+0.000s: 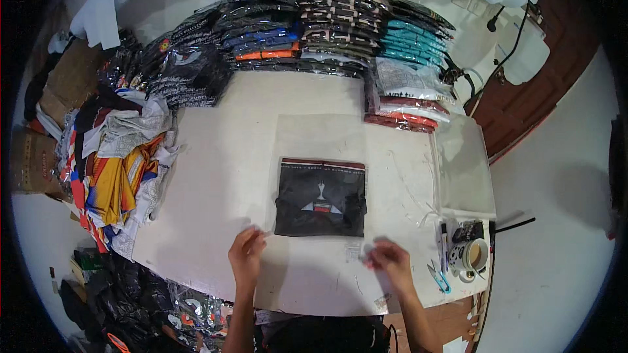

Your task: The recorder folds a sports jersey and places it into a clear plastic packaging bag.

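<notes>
A folded dark garment (321, 223) with a white and red print and a maroon-edged top lies flat on the white table (216, 157). It rests on or in a clear plastic bag (321, 132), whose sheet spreads beyond its top edge. My left hand (248, 250) is at the bag's lower left corner, thumb and fingertips together near the plastic; whether they pinch it is unclear. My right hand (389, 260), blurred, is off the garment's lower right, fingers curled, beside a small clear piece with print (353, 252). Whether it holds anything cannot be made out.
Stacks of bagged garments (338, 24) line the far edge. Loose clothes (117, 157) heap at the left. Flat clear bags (463, 171) lie at the right, with blue thread snips (439, 278), pens (444, 247) and a mug of light brown drink (474, 255) near the right edge.
</notes>
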`<state>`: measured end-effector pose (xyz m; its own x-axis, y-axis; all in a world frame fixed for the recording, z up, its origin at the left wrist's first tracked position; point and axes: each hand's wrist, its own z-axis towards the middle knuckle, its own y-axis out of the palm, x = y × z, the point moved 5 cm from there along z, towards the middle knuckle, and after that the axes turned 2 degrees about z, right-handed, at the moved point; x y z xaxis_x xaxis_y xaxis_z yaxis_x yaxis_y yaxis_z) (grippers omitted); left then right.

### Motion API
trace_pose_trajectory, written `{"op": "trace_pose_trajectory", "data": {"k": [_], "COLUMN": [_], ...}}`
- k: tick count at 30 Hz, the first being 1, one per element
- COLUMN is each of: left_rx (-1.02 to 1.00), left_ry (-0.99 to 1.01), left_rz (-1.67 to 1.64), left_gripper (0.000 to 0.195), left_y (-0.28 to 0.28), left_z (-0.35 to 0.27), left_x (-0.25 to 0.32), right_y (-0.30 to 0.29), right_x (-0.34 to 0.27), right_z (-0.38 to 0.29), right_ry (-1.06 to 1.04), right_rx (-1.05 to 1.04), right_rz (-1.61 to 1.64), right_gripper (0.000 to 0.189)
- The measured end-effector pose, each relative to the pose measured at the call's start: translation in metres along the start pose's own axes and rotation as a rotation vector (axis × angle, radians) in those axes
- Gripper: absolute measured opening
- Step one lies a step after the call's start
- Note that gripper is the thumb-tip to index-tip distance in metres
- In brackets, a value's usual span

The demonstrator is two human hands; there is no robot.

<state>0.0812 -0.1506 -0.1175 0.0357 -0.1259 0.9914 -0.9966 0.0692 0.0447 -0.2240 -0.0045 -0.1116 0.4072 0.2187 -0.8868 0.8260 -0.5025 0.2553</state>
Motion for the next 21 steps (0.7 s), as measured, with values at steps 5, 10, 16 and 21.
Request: {"op": "trace_pose_trajectory", "data": {"k": [5, 10, 16, 21], "left_rx": [-0.101, -0.154, -0.042, 0.083], "left_ry": [-0.202, -0.449, -0.514, -0.534], "left_rz": [-0.032, -0.398, -0.572, -0.476], "left_gripper": [0.025, 0.034, 0.026, 0.025], "left_y": [0.033, 0.099, 0.113, 0.119], "left_z": [-0.067, -0.053, -0.039, -0.023], "left_x": [-0.013, -0.003, -0.018, -0.028], "right_y": [0.048, 0.087, 0.078, 0.083], "right_x": [0.032, 0.027, 0.035, 0.029], "right_z": [-0.028, 0.004, 0.018, 0.035], "right_ry": [0.053, -0.019, -0.008, -0.014], "right_rx": [-0.096, 0.042, 0.175, 0.228], "right_rz": [-0.138, 0.297, 0.381, 0.343], "right_gripper": [0.024, 0.024, 0.028, 0.016]}}
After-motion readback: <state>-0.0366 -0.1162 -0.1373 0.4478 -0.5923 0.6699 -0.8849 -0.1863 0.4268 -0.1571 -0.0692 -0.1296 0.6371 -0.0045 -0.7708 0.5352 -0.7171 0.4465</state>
